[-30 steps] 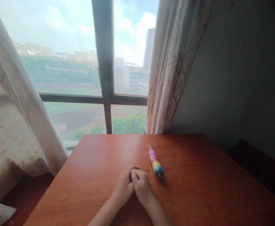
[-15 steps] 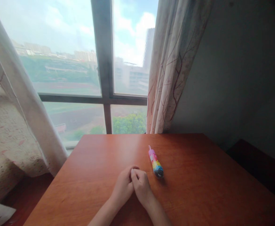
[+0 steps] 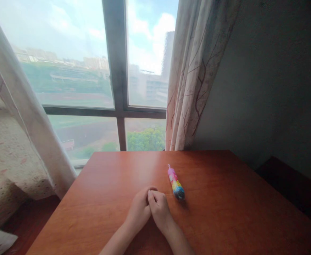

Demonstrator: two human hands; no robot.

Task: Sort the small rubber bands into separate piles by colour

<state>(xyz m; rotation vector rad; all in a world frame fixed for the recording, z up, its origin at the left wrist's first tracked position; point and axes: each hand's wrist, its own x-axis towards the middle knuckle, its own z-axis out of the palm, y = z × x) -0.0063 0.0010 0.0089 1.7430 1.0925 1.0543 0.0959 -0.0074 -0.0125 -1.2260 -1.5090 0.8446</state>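
My left hand [image 3: 140,207] and my right hand [image 3: 160,209] rest clasped together on the reddish-brown wooden table [image 3: 112,177]. The fingers of both are closed, and the thumbs lie close to each other on top. No object shows between them, though the inside of the clasp is hidden. Just beyond my right hand, to its right and apart from it, lies a slim tube-shaped packet [image 3: 176,184]. It is banded pink, yellow and blue with a dark near end, and a thin pink loop sticks out at its far end. I cannot tell what it contains.
Behind the table stands a grey-framed window [image 3: 120,112]. A patterned curtain hangs on its left [image 3: 35,117], another curtain [image 3: 187,88] on its right. A dark wall [image 3: 256,88] rises at the right, with a dark piece of furniture [image 3: 285,180] below it.
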